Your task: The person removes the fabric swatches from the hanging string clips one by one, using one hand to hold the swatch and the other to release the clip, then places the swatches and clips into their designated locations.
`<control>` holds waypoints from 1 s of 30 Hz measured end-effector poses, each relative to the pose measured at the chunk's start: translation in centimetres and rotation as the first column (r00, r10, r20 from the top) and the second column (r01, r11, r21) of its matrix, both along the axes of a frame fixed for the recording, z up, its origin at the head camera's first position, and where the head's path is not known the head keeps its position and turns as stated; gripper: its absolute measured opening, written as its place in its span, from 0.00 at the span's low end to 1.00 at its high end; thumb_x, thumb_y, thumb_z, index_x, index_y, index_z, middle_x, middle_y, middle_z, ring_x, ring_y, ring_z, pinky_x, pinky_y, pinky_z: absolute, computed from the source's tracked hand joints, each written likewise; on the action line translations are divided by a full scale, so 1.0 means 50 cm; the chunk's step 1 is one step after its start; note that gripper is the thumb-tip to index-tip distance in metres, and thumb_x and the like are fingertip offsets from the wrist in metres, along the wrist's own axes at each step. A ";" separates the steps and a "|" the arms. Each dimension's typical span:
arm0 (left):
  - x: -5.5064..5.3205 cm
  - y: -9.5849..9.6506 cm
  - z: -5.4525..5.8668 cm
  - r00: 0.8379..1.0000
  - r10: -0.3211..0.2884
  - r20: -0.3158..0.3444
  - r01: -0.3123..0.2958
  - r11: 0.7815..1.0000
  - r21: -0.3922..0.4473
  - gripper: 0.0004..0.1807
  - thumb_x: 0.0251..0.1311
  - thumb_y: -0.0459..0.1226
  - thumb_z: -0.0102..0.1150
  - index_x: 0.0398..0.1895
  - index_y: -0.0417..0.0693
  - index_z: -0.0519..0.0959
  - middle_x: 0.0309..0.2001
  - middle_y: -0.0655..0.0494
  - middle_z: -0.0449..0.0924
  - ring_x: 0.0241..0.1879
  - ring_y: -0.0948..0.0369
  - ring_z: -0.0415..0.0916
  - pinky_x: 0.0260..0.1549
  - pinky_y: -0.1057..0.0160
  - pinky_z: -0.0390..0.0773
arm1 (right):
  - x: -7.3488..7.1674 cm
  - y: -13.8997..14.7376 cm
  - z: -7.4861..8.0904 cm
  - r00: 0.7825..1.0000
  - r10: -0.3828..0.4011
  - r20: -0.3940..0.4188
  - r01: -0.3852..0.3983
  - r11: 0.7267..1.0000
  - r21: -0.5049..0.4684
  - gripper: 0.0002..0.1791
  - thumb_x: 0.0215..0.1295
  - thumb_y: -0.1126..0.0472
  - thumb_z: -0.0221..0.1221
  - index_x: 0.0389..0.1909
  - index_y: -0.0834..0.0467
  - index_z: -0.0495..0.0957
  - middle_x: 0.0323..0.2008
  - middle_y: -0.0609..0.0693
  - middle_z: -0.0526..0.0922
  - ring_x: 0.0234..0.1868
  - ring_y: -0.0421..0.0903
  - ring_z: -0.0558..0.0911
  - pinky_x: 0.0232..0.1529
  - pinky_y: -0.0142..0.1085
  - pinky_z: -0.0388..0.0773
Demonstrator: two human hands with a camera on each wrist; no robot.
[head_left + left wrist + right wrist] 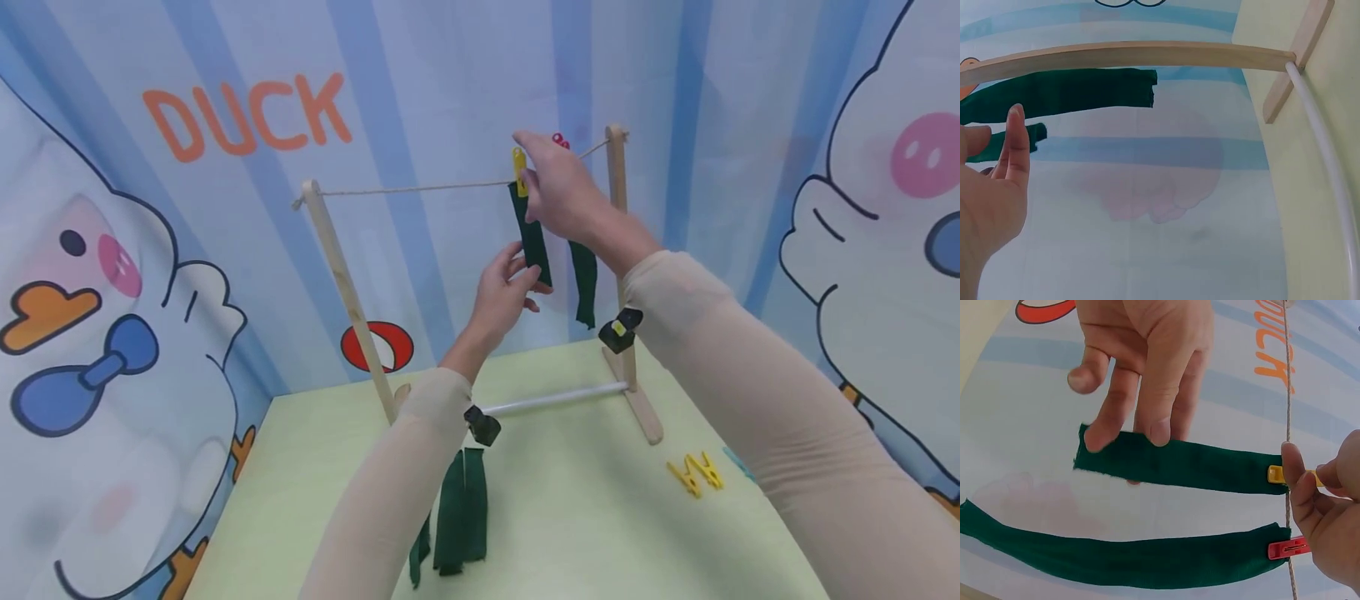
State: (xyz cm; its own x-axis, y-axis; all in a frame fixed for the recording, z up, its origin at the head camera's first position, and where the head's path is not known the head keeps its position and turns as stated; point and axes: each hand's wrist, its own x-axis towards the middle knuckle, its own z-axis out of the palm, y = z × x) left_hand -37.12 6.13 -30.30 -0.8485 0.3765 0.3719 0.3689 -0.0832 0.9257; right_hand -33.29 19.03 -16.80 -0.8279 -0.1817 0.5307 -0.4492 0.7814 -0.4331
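A dark green cloth strip [532, 237] hangs from the string line [420, 189], clipped at its top by a yellow clothespin [1276, 474]. My right hand [564, 187] pinches the handle end of that clothespin, just above the string. Lower down, my left hand [501, 296] holds the strip near its free end, with fingers on both faces of the cloth in the right wrist view. Beside it hangs a second green strip [1129, 562], held to the string by a red clothespin [1282, 549]; in the head view my right hand partly covers this one.
Wooden posts [341, 283] carry the string, joined low down by a white rod [558, 398]. More green strips [461, 512] lie on the pale table [570, 517] near my left forearm. Yellow clothespins [696, 475] rest at the right. A printed curtain [450, 100] stands behind.
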 end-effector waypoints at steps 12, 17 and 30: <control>0.006 0.014 0.010 0.992 0.123 0.017 -0.124 0.990 0.069 0.18 0.75 0.37 0.52 0.63 0.41 0.75 0.53 0.49 0.82 0.47 0.57 0.84 0.42 0.60 0.83 | 0.000 -0.012 -0.001 1.000 -0.008 -0.015 0.007 0.999 -0.040 0.30 0.78 0.63 0.48 0.78 0.59 0.53 0.71 0.59 0.64 0.46 0.49 0.83 0.50 0.37 0.80; 0.007 0.015 0.013 0.979 0.195 0.057 -0.200 0.977 0.080 0.17 0.74 0.37 0.53 0.61 0.39 0.76 0.51 0.47 0.83 0.47 0.58 0.84 0.42 0.61 0.83 | -0.003 -0.005 -0.002 0.996 -0.011 -0.088 0.010 1.000 -0.012 0.28 0.77 0.65 0.50 0.74 0.63 0.58 0.67 0.61 0.68 0.63 0.55 0.73 0.60 0.41 0.74; 0.006 0.016 0.014 0.969 0.219 0.118 -0.230 0.969 0.093 0.17 0.74 0.37 0.54 0.60 0.38 0.77 0.49 0.47 0.84 0.44 0.59 0.85 0.42 0.62 0.83 | 0.000 0.005 -0.001 0.999 -0.034 -0.041 0.036 0.998 0.055 0.22 0.78 0.64 0.50 0.69 0.64 0.66 0.62 0.61 0.71 0.59 0.54 0.74 0.58 0.42 0.76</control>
State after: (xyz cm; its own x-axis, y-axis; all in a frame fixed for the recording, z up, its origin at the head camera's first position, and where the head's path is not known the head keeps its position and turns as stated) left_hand -36.84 6.95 -29.61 -0.9434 0.1355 0.3026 0.2895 -0.1086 0.9510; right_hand -33.28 19.29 -16.82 -0.8124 -0.1834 0.5536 -0.4374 0.8194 -0.3704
